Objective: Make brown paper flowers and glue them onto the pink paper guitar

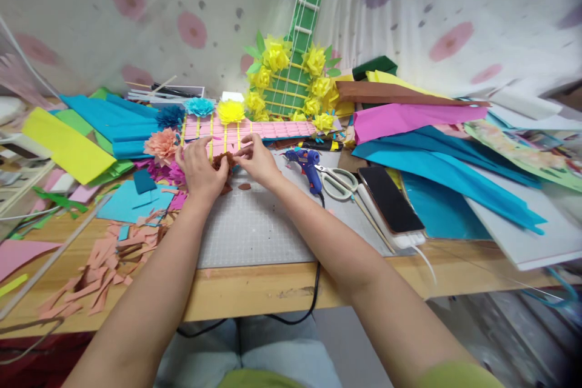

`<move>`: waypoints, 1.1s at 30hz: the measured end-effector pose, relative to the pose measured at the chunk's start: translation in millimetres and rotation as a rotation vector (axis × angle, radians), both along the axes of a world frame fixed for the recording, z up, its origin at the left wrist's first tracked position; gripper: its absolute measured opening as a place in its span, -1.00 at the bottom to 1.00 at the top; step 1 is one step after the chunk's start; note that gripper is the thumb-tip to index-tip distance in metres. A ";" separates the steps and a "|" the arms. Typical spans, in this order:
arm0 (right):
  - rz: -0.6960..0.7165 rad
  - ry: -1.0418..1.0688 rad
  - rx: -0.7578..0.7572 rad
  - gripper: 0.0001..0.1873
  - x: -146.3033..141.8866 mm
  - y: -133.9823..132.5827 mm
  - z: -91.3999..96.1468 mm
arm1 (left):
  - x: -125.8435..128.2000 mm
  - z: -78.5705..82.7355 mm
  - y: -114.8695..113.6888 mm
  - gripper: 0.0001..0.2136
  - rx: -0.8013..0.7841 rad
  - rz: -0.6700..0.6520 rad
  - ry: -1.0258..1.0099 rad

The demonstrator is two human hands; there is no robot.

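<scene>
My left hand [199, 168] and my right hand [255, 159] meet over the far part of a grey cutting mat [254, 224], and both pinch a small brown paper flower [224, 161] between their fingertips. Just behind them lies a pink paper lattice with yellow strips [254, 130]. Small brown scraps [244, 186] lie on the mat beneath the hands. Paper flowers sit to the left and behind: peach [160, 144], dark blue [170, 115], light blue [199, 107] and yellow [230, 111].
A blue glue gun [307, 165], scissors [339, 182] and a phone [390, 199] lie to the right. A green paper guitar with yellow flowers [291, 66] stands behind. Coloured paper sheets [418, 121] pile on both sides; peach cuttings [104, 267] litter the wooden table's front left.
</scene>
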State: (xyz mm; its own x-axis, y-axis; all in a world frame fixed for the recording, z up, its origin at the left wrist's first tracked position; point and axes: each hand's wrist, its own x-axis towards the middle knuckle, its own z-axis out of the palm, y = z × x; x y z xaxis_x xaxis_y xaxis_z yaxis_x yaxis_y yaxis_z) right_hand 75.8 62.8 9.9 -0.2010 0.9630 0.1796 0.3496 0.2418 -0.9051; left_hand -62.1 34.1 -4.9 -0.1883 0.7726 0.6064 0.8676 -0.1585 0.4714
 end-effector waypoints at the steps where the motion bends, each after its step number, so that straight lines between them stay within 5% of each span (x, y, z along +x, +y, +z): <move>1: -0.019 0.017 0.012 -0.65 4.6 -1.2 2.4 | -0.1 0.3 -0.6 -0.55 0.007 0.008 -0.003; 9: -0.261 -0.012 0.282 -0.74 70.9 -28.9 30.2 | 0.6 7.3 -10.0 -0.59 0.107 0.012 -0.053; 14: -0.532 -0.049 0.462 -0.66 121.8 -28.8 18.7 | 14.3 12.8 -26.3 -0.63 0.172 -0.119 -0.037; 17: -0.583 -0.028 0.405 -0.62 138.9 -25.8 -1.9 | 29.1 9.9 -33.0 -0.67 0.151 -0.324 0.002; 22: -0.476 -0.087 0.246 -0.55 136.1 -29.1 -29.3 | 44.6 -8.3 -29.9 -0.63 -0.088 -0.565 0.067; 33: -0.458 -0.329 0.037 -0.50 124.5 -27.0 -42.9 | 71.4 -16.9 -28.2 -0.55 -0.313 -0.473 0.329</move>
State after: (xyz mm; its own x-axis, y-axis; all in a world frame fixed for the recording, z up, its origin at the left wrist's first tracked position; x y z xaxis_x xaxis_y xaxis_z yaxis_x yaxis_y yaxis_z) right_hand 200.4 35.7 -33.1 0.1847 0.9594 0.2132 0.6889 0.0283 -0.7243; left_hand 9.2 5.8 -21.9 0.3717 0.8760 0.3074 0.8447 -0.4565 0.2795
